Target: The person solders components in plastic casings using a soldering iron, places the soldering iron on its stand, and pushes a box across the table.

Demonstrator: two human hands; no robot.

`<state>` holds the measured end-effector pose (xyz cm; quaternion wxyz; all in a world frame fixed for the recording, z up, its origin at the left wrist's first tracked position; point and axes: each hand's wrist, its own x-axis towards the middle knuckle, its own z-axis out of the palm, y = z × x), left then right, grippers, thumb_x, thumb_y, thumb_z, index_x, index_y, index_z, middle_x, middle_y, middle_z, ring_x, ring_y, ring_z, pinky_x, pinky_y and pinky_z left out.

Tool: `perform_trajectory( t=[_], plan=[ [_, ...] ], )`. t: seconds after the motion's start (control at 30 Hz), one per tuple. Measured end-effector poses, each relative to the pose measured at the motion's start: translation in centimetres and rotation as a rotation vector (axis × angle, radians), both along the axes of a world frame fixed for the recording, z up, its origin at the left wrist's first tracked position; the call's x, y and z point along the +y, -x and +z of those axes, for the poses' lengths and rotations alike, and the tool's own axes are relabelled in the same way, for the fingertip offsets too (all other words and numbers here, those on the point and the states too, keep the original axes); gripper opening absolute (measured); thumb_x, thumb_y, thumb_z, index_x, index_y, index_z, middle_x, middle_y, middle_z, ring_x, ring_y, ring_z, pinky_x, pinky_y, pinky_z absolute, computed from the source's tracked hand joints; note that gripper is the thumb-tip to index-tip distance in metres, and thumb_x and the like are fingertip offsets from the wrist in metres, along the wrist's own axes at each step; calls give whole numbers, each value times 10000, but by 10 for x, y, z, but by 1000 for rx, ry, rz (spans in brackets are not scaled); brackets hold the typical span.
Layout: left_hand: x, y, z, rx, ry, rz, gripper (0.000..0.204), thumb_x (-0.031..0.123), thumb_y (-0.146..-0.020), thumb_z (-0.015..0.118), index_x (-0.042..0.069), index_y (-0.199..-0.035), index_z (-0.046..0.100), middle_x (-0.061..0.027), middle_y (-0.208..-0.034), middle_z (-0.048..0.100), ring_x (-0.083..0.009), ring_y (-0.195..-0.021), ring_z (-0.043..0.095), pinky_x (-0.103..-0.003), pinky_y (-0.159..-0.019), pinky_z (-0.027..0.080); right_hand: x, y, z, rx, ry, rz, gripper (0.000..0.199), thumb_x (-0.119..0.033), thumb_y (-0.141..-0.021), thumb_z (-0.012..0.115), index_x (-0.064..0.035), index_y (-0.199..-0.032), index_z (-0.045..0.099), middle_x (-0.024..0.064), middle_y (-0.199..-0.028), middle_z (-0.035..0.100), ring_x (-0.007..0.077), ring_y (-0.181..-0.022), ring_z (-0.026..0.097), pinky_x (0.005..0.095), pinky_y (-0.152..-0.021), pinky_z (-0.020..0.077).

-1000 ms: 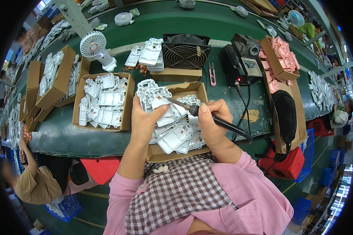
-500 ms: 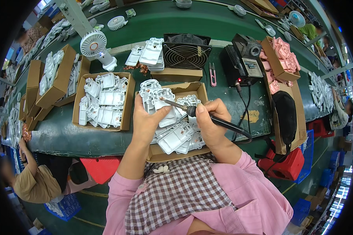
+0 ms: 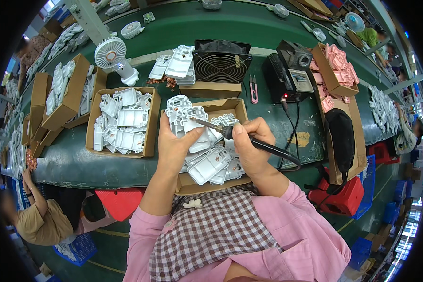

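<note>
1. While the left hand [image 3: 175, 141] pinches white plastic parts [image 3: 196, 113] between thumb and fingers, the right hand [image 3: 251, 143] is closed round a soldering iron [image 3: 227, 132], thumb on top.
2. Left fingertips are mostly hidden under the parts; exact number of parts held, cannot tell.
3. Iron slants from right hand toward left hand, tip at the held part; contact or small gap, cannot tell. Its cord end sticks out right of the right hand.
4. Held parts sit just beyond the left thumb, above a cardboard box [image 3: 187, 186]. Loose white pieces [image 3: 208, 167] lie in that box, below and between the hands.
5. Left of left hand: another carton [image 3: 151, 141] of white pieces; small white fan [image 3: 110, 54] beyond it.
6. Ahead of both hands: black fan [image 3: 222, 67] with round grille, stacked white pieces [image 3: 179, 63] beside it, copper bits [image 3: 168, 83] near the stack.
7. Ahead of right hand: pink-handled snips [image 3: 254, 91]; black soldering station [image 3: 277, 75] farther right.
8. Far right of right hand: pink parts [image 3: 338, 61] in a box, black pouch [image 3: 340, 141] nearer.
</note>
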<state>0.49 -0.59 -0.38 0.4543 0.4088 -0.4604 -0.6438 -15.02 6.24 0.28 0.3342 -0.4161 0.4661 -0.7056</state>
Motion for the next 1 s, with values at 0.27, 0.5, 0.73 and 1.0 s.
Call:
perform_trajectory(
  t=[0.27,0.5,0.73,1.0],
  plan=[
    [-5,3,-7,-13,11,4,637,47,-717,744,6,-1223,359,-111,-1057,577,-172,-938,595,-285,-783,503,6,1,-4,-106,148,-52,181,-42,-875,565,-62,-769,420,16,-624,486,44,-479,393,197,-428,332],
    [-3,2,8,95,-80,-54,672,99,-763,679,1,-1297,282,-115,-1041,551,-151,-824,585,-261,-656,511,5,3,-6,-35,238,-113,184,-65,-862,565,-70,-758,414,29,-654,478,70,-560,402,220,-501,349],
    [-1,2,-3,117,58,99,462,53,-827,495,35,-1258,328,-100,-960,560,-133,-666,586,-249,-470,522,4,4,-8,69,218,-85,166,-47,-841,643,-34,-782,489,37,-703,557,59,-596,454,213,-543,385],
    [-1,-4,-12,-37,160,142,565,21,-811,525,-32,-1320,284,-144,-1194,476,-175,-1065,483,-302,-949,368,-2,-2,-1,50,129,-43,174,-48,-839,651,-31,-772,492,17,-687,562,23,-580,450,192,-503,368]
  ],
)
